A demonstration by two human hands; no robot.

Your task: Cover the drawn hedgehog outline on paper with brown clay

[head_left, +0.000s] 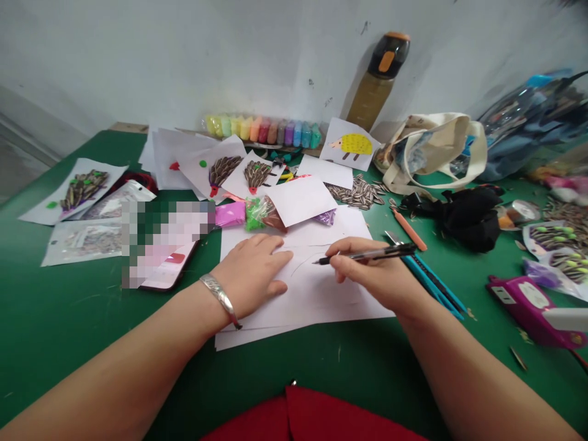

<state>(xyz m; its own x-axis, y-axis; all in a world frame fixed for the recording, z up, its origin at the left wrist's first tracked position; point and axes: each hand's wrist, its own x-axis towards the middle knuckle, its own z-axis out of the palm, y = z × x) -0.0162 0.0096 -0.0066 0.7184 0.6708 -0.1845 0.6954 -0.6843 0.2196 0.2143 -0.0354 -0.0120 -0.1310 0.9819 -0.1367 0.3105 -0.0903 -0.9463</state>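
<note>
A black pen [372, 253] is gripped between the thumb and fingers of my right hand [367, 269], its tip close above a white sheet of paper [303, 300]. One thin curved line shows on that sheet, left of the pen tip. My left hand [255, 269] lies flat on the paper's left part, fingers spread, with a silver bracelet at the wrist. Beyond the hands, a smaller blank white card [301, 199] rests over small bags of coloured clay, among them a pink one [230, 214] and a green one [255, 214].
On the left are a phone [169, 263], plastic packets [85, 242] and seed-covered hedgehog pictures [85, 190]. Loose sunflower seeds [361, 193], a yellow hedgehog drawing [353, 145] and a tilted bottle [376, 86] stand behind. Right lie blue tools [434, 285], a cloth bag [432, 147] and a purple device [528, 306].
</note>
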